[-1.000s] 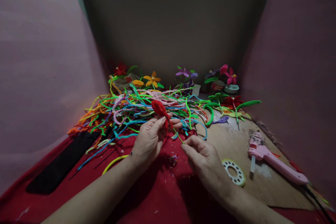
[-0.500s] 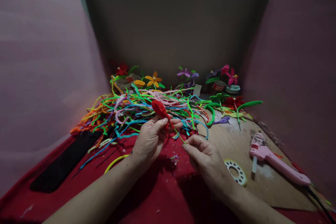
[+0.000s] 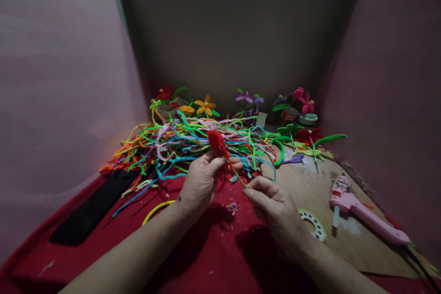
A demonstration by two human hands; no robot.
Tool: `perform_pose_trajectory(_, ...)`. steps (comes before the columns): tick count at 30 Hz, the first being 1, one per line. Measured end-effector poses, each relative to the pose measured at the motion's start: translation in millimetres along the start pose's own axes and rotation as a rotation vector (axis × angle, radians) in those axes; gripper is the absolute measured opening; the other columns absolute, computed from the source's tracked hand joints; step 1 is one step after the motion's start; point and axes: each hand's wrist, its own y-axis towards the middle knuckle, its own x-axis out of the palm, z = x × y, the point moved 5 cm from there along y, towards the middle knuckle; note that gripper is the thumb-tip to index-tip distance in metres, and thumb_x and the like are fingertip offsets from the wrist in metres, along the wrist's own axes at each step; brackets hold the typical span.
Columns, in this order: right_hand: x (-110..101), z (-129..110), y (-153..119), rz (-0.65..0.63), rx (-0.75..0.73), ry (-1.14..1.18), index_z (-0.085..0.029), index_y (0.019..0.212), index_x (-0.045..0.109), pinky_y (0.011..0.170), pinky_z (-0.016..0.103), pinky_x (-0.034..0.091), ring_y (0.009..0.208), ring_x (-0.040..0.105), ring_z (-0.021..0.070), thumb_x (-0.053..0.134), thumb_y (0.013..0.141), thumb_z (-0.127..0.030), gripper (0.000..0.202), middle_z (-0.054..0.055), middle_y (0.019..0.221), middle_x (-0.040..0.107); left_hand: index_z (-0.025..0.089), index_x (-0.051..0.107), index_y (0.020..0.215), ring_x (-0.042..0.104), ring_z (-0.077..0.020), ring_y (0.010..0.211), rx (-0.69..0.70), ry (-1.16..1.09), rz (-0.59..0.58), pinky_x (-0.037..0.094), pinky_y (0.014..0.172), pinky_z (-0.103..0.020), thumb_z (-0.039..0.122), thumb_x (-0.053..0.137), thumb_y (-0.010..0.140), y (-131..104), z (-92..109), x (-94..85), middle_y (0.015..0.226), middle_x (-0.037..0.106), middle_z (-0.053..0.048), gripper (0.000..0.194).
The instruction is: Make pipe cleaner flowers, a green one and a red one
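Between thumb and fingers, my left hand pinches the base of a red pipe-cleaner petal, which points up and to the left. A thin green pipe cleaner runs from the petal's base down to the right. Its lower end is pinched by my right hand, thumb against forefinger. Just behind the petal lies a big heap of colourful pipe cleaners. Small fuzzy scraps lie on the red cloth below my hands.
A pink glue gun lies on the cardboard at right, near a pale tape roll. At left are a black phone-like slab and a yellow ring. Pipe-cleaner flowers, including an orange one, stand along the back.
The whole view has shifted slightly, so things appear a little further right. Both hands keep their grip; the red petal looks turned slightly more upright.
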Motion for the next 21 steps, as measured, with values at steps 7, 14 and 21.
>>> perform_pose_trajectory(7,0,3,2,0.014,-0.016,-0.014,-0.017,0.067,0.048,0.040,0.020,0.016,0.041,0.023,0.0040,0.058,0.078,-0.031,0.021,-0.009,0.047,0.032,0.013,0.058,0.086,0.069,-0.0201,0.070,0.062,0.089,0.004,0.052,0.071,-0.030,0.019,0.061,0.075,-3,-4,1.0,0.075,0.072,-0.005,0.013)
perform_pose_trajectory(14,4,12,2,0.057,-0.066,-0.104,-0.018,0.069,0.047,0.041,0.019,0.021,0.043,0.027,0.0049,0.052,0.083,-0.031,0.020,-0.009,0.049,0.035,0.011,0.058,0.088,0.069,-0.0195,0.072,-0.019,-0.031,0.011,0.051,0.076,-0.031,0.016,0.061,0.075,-8,-6,5.6,0.077,0.071,-0.006,0.015)
perform_pose_trajectory(21,8,21,-2,0.009,-0.013,-0.211,-0.019,0.070,0.047,0.041,0.020,0.027,0.039,0.037,0.0075,0.046,0.085,-0.035,0.021,-0.007,0.046,0.044,0.011,0.057,0.091,0.068,-0.0170,0.070,-0.042,-0.020,-0.015,0.050,0.076,-0.030,0.017,0.059,0.077,-7,-10,3.6,0.077,0.071,-0.006,0.015)
